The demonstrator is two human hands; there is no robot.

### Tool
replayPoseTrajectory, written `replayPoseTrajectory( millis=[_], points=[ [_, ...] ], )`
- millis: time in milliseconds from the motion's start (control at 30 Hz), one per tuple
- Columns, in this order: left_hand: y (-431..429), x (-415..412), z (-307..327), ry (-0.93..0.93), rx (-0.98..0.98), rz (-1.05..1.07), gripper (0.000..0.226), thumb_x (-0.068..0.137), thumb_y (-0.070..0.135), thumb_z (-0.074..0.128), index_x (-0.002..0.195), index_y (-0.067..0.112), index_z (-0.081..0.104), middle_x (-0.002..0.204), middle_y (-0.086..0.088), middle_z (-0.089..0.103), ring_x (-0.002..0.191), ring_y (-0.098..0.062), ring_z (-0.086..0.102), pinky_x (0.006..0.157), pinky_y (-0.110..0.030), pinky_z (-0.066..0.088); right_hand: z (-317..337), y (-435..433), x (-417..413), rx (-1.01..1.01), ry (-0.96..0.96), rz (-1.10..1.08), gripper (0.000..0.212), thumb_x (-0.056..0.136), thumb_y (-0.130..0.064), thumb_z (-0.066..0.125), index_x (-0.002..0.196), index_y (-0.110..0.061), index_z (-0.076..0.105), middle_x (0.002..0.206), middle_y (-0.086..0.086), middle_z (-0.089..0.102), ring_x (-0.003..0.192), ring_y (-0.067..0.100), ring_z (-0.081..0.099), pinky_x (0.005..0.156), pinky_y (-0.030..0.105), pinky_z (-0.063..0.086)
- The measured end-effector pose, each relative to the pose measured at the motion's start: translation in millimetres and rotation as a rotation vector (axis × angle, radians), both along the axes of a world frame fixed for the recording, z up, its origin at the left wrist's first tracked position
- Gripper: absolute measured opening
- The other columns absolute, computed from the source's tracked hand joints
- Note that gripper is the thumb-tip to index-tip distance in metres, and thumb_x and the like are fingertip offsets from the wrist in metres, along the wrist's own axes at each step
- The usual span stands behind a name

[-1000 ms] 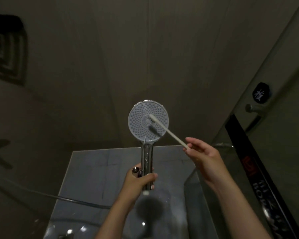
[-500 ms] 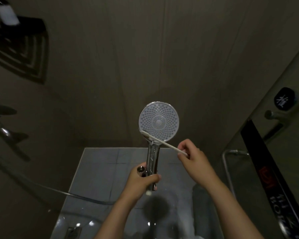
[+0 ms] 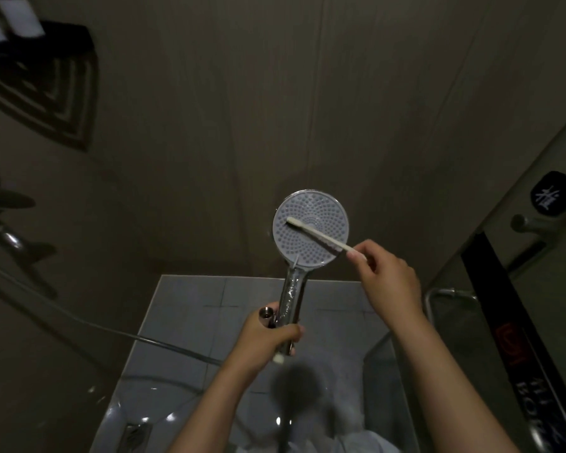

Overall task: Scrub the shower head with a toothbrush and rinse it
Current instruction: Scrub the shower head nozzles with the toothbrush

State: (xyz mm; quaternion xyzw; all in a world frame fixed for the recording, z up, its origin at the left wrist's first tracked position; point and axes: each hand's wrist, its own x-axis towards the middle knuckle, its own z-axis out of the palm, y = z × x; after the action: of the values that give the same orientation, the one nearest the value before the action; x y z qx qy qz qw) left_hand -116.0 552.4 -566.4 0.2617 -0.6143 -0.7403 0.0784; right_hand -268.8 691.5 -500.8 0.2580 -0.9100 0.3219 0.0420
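Note:
A round shower head (image 3: 307,250) with a grey dotted face and a chrome handle stands upright in the middle of the view. My left hand (image 3: 267,338) grips the lower part of its handle. A white toothbrush (image 3: 317,235) lies across the face, its brush end at the upper left of the disc. My right hand (image 3: 386,282) pinches the far end of the toothbrush, to the right of the shower head.
A metal hose (image 3: 144,340) runs from the left toward my left hand. A tap fitting (image 3: 4,223) juts from the left wall and a dark corner shelf (image 3: 46,86) hangs above it. Glass partition (image 3: 520,289) with a handle at right; wet tiled floor (image 3: 209,305) below.
The toothbrush has moved from the lower edge of the shower face up onto its middle and upper left. My right hand rose with it. The left hand keeps its grip.

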Motion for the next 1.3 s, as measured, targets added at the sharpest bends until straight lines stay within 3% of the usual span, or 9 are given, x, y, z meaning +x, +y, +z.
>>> replayPoseTrajectory(
  millis=[233, 367, 433, 533, 700, 933, 1033, 1133, 1300],
  points=[
    [-3, 11, -9, -0.007, 0.008, 0.006, 0.018, 0.059, 0.009, 0.072, 0.073, 0.010, 0.061, 0.054, 0.001, 0.060, 0.044, -0.013, 0.056, 0.044, -0.024, 0.048, 19, 10, -29, -0.188, -0.036, -0.222, 0.020, 0.095, -0.033, 0.048, 0.092, -0.017, 0.061, 0.083, 0.014, 0.066, 0.082, 0.037, 0.060, 0.069, 0.042, 0.047],
    [-7, 13, -4, 0.010, 0.042, 0.041, 0.016, 0.060, 0.006, 0.072, 0.073, 0.012, 0.066, 0.056, 0.001, 0.061, 0.048, -0.013, 0.057, 0.045, -0.024, 0.049, 24, 9, -29, -0.329, -0.166, 0.019, 0.016, 0.095, -0.024, 0.050, 0.085, -0.014, 0.057, 0.066, 0.000, 0.052, 0.064, 0.015, 0.048, 0.059, 0.030, 0.038],
    [-8, 12, -1, 0.010, 0.038, 0.048, 0.018, 0.060, 0.006, 0.070, 0.076, 0.008, 0.062, 0.055, 0.001, 0.059, 0.046, -0.013, 0.055, 0.044, -0.024, 0.048, 21, 1, -17, -0.318, -0.233, 0.186, 0.016, 0.094, -0.024, 0.053, 0.081, -0.015, 0.058, 0.067, 0.003, 0.052, 0.062, 0.008, 0.045, 0.057, 0.022, 0.036],
    [-7, 14, 0, 0.000, 0.037, 0.060, 0.018, 0.060, 0.004, 0.069, 0.075, 0.007, 0.061, 0.053, 0.001, 0.058, 0.045, -0.013, 0.054, 0.043, -0.024, 0.048, 8, -6, -3, -0.258, -0.281, 0.287, 0.018, 0.091, -0.033, 0.054, 0.078, -0.022, 0.060, 0.064, -0.002, 0.054, 0.059, 0.005, 0.046, 0.059, 0.029, 0.040],
    [-9, 20, -2, -0.013, 0.030, 0.050, 0.015, 0.066, 0.000, 0.071, 0.075, 0.008, 0.061, 0.055, -0.002, 0.060, 0.045, -0.014, 0.056, 0.044, -0.023, 0.048, -4, -9, 2, -0.072, -0.135, 0.124, 0.016, 0.088, -0.043, 0.055, 0.081, -0.029, 0.058, 0.059, -0.004, 0.057, 0.062, 0.019, 0.057, 0.061, 0.039, 0.048],
    [-9, 27, 3, -0.041, 0.012, 0.061, 0.018, 0.069, -0.004, 0.071, 0.080, 0.003, 0.058, 0.052, -0.001, 0.059, 0.040, -0.014, 0.054, 0.041, -0.021, 0.046, 5, -10, 5, -0.136, -0.051, -0.108, 0.024, 0.094, -0.038, 0.049, 0.084, -0.019, 0.059, 0.070, 0.005, 0.064, 0.072, 0.034, 0.060, 0.065, 0.043, 0.051],
    [-6, 31, 2, -0.046, 0.017, 0.077, 0.014, 0.076, -0.009, 0.065, 0.080, 0.002, 0.059, 0.052, -0.001, 0.060, 0.040, -0.014, 0.055, 0.041, -0.021, 0.046, 1, -4, 2, -0.310, -0.081, -0.189, 0.020, 0.095, -0.029, 0.051, 0.085, -0.015, 0.061, 0.073, 0.007, 0.064, 0.075, 0.032, 0.059, 0.067, 0.039, 0.048],
    [-8, 31, 5, -0.050, 0.031, 0.106, 0.014, 0.075, -0.008, 0.067, 0.079, 0.003, 0.058, 0.054, -0.004, 0.060, 0.038, -0.015, 0.055, 0.039, -0.019, 0.043, 1, -5, 3, -0.459, -0.185, 0.043, 0.018, 0.094, -0.022, 0.053, 0.078, -0.015, 0.058, 0.064, -0.003, 0.051, 0.062, 0.013, 0.047, 0.058, 0.030, 0.037],
    [-9, 31, 3, -0.028, 0.049, 0.124, 0.021, 0.060, 0.006, 0.070, 0.078, 0.002, 0.059, 0.055, -0.003, 0.058, 0.043, -0.015, 0.055, 0.043, -0.024, 0.049, -10, -20, 17, -0.304, -0.338, 0.289, 0.017, 0.089, -0.024, 0.061, 0.072, -0.021, 0.062, 0.060, -0.007, 0.053, 0.059, 0.006, 0.046, 0.058, 0.030, 0.038]
  ],
)
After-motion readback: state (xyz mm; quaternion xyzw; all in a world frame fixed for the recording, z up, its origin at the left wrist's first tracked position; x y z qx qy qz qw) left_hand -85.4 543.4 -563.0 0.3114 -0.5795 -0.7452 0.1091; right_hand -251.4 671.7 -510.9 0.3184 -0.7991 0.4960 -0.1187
